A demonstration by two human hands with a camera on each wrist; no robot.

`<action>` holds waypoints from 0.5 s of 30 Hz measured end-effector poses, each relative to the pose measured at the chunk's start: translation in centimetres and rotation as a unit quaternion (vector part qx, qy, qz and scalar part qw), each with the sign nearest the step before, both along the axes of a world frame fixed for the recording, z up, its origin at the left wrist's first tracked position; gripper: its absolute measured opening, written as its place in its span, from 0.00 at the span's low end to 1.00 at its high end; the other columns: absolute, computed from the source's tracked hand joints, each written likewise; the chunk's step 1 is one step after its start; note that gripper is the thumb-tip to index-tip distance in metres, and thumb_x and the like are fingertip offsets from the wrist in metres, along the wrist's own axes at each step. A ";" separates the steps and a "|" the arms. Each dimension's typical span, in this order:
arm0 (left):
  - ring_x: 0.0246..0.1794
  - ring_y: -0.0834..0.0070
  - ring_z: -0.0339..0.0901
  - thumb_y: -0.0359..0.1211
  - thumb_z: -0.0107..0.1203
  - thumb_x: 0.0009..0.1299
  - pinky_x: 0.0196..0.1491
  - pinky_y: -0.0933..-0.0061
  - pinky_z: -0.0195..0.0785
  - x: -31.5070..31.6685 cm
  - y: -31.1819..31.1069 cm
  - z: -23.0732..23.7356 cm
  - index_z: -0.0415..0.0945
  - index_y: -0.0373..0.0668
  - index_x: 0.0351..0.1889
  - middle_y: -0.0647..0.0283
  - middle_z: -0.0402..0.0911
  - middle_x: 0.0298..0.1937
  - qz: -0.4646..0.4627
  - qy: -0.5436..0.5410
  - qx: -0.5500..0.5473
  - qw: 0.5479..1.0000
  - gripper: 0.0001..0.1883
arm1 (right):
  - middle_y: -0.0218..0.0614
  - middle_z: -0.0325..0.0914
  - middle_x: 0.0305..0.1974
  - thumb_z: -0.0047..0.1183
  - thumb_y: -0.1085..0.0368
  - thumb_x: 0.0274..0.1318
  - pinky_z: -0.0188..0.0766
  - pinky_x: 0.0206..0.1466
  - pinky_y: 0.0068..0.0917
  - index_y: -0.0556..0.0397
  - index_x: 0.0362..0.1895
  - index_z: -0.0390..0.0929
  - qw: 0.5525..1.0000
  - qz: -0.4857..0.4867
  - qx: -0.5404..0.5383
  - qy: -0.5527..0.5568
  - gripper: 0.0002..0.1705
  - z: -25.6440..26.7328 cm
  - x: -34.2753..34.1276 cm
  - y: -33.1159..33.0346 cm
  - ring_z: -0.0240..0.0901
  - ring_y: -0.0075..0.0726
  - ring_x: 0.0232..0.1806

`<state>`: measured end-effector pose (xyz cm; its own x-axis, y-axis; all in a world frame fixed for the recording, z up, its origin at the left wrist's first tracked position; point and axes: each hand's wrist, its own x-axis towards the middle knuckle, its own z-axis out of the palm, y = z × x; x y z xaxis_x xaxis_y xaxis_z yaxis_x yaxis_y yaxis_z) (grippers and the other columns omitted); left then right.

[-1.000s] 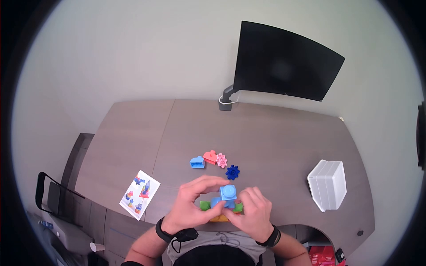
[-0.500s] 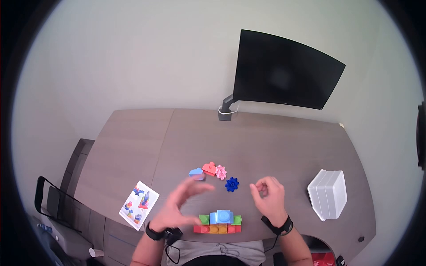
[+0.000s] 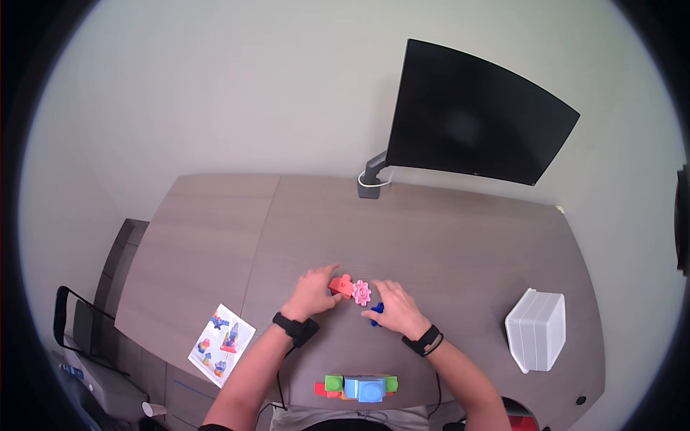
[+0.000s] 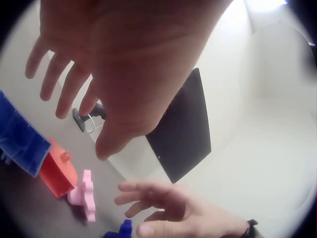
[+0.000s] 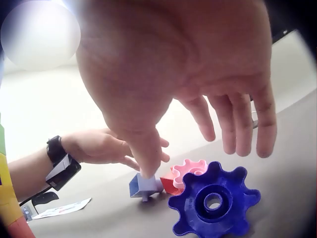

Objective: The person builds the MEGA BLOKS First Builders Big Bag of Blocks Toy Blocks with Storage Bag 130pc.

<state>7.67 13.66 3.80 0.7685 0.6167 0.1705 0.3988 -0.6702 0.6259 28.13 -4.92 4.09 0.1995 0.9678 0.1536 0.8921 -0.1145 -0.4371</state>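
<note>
My left hand (image 3: 313, 292), fingers spread, is beside the red arched block (image 3: 342, 286) and holds nothing. A light blue block (image 5: 143, 187), hidden under that hand in the head view, lies next to the red one. The pink gear (image 3: 361, 292) sits between my two hands, close to the red block. Over the dark blue gear (image 5: 235, 201) is my right hand (image 3: 397, 309), its fingers extended and apart from the gear in the right wrist view. Nearer my body stands a built stack of blocks (image 3: 370, 388), light blue on top, green at both sides, red and orange below.
A printed sheet (image 3: 221, 346) with pictures of colourful builds lies at the left of the table (image 3: 215, 244). The white plastic bin (image 3: 536, 330) stands at the right. At the back, a monitor (image 3: 481, 115) hangs on an arm. A cable runs from the left wrist camera.
Both hands have let go of the light blue block on the stack and moved forward to the loose pieces. My left hand now covers the loose blue block; my right overlaps the dark blue gear.
</note>
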 end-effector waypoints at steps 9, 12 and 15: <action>0.53 0.45 0.91 0.27 0.74 0.66 0.58 0.50 0.87 2.9 0.6 -4.4 0.90 0.39 0.55 0.46 0.91 0.57 -0.015 0.008 -0.052 0.999 0.19 | 0.48 0.89 0.48 0.79 0.52 0.62 0.83 0.59 0.52 0.55 0.53 0.87 0.997 -0.058 0.010 -0.055 0.25 -2.9 -0.9 3.0 0.86 0.56 0.58; 0.51 0.46 0.91 0.23 0.71 0.67 0.55 0.51 0.86 2.3 -0.1 -1.8 0.90 0.38 0.52 0.47 0.91 0.51 -0.008 -0.087 -0.076 0.993 0.15 | 0.45 0.90 0.45 0.77 0.62 0.66 0.85 0.49 0.44 0.58 0.50 0.90 0.988 -0.058 0.136 0.031 0.16 -0.9 0.2 2.5 0.89 0.46 0.50; 0.48 0.54 0.92 0.20 0.71 0.66 0.51 0.59 0.88 1.3 -1.2 0.2 0.90 0.37 0.52 0.50 0.91 0.51 -0.006 -0.160 -0.094 0.983 0.15 | 0.39 0.92 0.45 0.74 0.68 0.71 0.83 0.40 0.30 0.60 0.55 0.90 0.934 -0.083 0.182 0.297 0.13 1.4 -0.1 1.0 0.88 0.31 0.41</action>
<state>9.00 12.44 3.97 0.7009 0.6522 0.2887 0.1547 -0.5342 0.8311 28.07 -3.89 5.50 0.4969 0.8213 0.2803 0.4636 0.0219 -0.8858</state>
